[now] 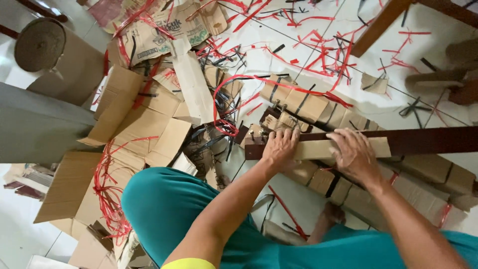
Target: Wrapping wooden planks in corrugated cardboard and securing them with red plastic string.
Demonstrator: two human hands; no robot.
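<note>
While red strapping [107,194] littered the floor at nine o'clock, left hand [280,147] and right hand [354,157] pressed flat, fingers spread, on a cardboard strip [318,148].

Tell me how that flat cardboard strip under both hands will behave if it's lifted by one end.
The cardboard strip looks long, thin and flat, so it is probably light and would likely sag or bend. It lies along a dark wooden bar, pressed by the left hand and right hand, so it probably slides easily once released. Unlikely to roll.

Both hands, left [280,147] and right [354,155], flat on a cardboard strip [318,148] atop a dark wooden bar [428,140].
</note>
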